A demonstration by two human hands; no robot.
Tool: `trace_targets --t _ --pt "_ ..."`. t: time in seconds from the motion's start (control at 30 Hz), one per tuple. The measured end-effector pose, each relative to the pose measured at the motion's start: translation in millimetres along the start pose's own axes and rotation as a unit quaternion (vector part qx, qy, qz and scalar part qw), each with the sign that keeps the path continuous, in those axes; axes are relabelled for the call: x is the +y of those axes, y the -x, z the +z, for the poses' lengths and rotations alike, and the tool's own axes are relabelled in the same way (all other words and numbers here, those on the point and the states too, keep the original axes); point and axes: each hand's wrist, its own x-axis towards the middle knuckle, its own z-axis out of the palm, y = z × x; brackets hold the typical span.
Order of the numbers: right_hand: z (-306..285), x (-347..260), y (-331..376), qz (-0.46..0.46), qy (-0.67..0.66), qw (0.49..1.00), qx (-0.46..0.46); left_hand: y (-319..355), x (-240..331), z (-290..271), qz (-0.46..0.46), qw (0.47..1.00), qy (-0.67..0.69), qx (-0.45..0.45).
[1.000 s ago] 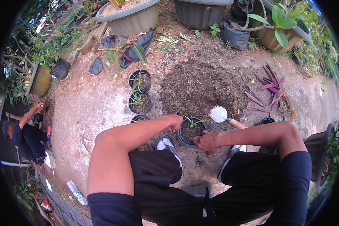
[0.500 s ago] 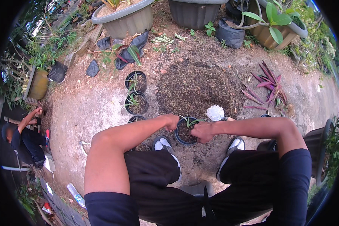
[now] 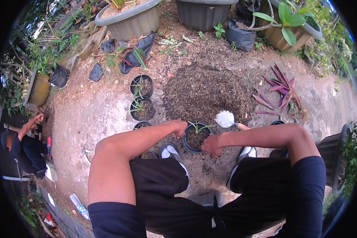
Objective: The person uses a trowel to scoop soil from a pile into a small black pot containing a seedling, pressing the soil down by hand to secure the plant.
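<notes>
Between my feet stands a black plastic plant pot [image 3: 191,148] with dark soil and a small green spiky-leaved plant [image 3: 199,127]. My left hand [image 3: 180,128] is closed at the pot's left rim, its fingertips partly hidden. On the right, my right hand [image 3: 212,145] grips the rim with the fingers bent. A hand trowel [image 3: 225,119] with a bright blade and wooden handle lies just beyond my right wrist. Further off spreads a heap of dark, crumbly soil mix [image 3: 208,93].
Left of the soil stand potted seedlings [image 3: 142,109] in a row, partly behind my left arm. Uprooted purple-leaved plants [image 3: 283,89] lie to the right. Large planters [image 3: 133,25] line the back. A plastic bottle [image 3: 80,206] and another person [image 3: 25,146] are at left.
My right hand has shifted from over the soil inside the pot to its right rim, uncovering more soil. My left hand has stayed at the left rim.
</notes>
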Motion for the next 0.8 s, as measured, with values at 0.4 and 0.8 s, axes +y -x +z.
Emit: trace_targets --t 0.4,0.8 --pt "23.4 0.6 13.6 -0.064 0.116 0.989 0.058 -0.6 0.9 1.3 -0.01 0.999 0.036 0.008" --pt "-4.2 -8.5 16.3 -0.036 0.087 0.996 0.004 0.2 1.1 -0.4 -0.01 0.999 0.047 0.0"
